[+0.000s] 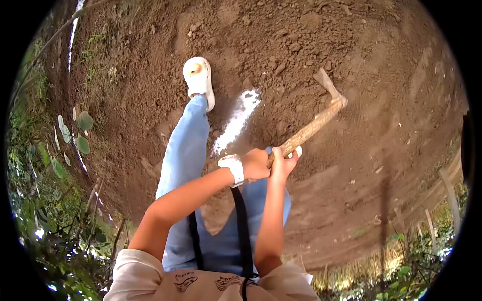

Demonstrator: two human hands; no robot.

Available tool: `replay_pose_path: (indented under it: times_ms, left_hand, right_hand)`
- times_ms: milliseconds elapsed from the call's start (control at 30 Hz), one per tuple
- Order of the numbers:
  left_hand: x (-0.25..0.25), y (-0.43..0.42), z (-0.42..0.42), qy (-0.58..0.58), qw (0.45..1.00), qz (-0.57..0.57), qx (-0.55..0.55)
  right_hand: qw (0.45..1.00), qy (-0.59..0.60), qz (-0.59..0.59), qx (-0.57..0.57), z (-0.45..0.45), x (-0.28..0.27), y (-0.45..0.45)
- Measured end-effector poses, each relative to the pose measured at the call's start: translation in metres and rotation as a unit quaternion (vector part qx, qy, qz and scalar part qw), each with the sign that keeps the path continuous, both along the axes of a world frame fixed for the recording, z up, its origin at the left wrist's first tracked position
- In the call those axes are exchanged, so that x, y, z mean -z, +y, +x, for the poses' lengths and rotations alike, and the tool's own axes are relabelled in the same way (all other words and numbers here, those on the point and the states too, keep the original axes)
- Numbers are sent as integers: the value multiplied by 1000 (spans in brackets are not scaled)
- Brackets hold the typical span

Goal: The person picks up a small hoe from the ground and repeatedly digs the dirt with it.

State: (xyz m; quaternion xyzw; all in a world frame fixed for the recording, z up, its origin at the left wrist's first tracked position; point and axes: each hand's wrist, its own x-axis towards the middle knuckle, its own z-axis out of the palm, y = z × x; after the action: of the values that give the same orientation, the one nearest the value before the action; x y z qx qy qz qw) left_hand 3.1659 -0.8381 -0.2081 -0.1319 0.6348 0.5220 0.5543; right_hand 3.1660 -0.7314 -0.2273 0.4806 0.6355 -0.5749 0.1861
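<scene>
A hoe with a rough wooden handle [314, 126] slants up and to the right from my hands, its metal blade [326, 83] at the far end over the loose brown soil. My left hand [256, 164], with a white band on its wrist, is wrapped around the near end of the handle. Just to the right of it, my right hand [283, 163] also grips the handle. Whether the blade touches the soil I cannot tell.
My left foot in a white clog [198, 75] stands forward on the soil [251, 45]. Beside it runs a bright white streak [238, 120] on the ground. Green plants [60, 165] line the left edge; wooden stakes [450, 200] and dry grass lie at lower right.
</scene>
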Motion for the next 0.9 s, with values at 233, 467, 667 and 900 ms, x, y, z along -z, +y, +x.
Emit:
replay_pose_path:
  times_ms: [233, 467, 667, 900]
  left_hand:
    - [76, 63, 20, 214, 958, -110, 155]
    - [10, 47, 65, -57, 985, -131, -97]
    - [8, -41, 107, -85, 978, -118, -148]
    - [11, -67, 177, -156, 957, -58, -239]
  right_hand:
    - [997, -2, 3, -76, 13, 83, 62]
    - [959, -58, -22, -277, 46, 45, 29]
    - [960, -80, -36, -267, 85, 39, -63]
    - [928, -99, 59, -353, 143, 30, -91]
